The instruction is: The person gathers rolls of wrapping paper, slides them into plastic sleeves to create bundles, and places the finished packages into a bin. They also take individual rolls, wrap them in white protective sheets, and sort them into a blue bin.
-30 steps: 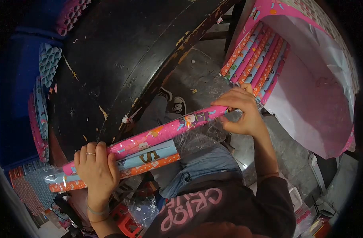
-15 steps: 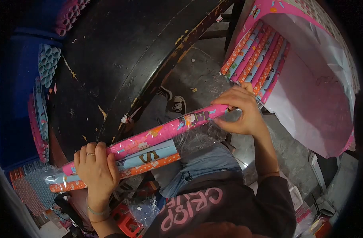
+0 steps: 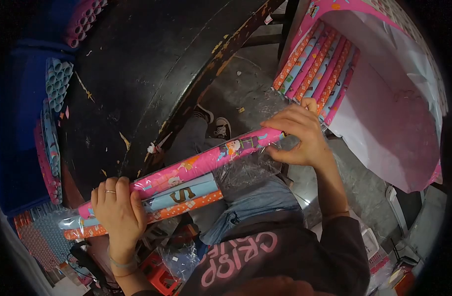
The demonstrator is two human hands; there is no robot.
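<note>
Blue "S" roll point(image 3: 182, 196) slightly farther into left grip point(image 3: 118, 209), "CRISP" on shirt point(image 3: 280, 256).

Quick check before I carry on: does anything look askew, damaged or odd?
Yes. The pink roll juts well past the blue roll and orange roll toward the right hand, so their ends look uneven. The table's edge is also chipped, its dark finish patchy.
</note>
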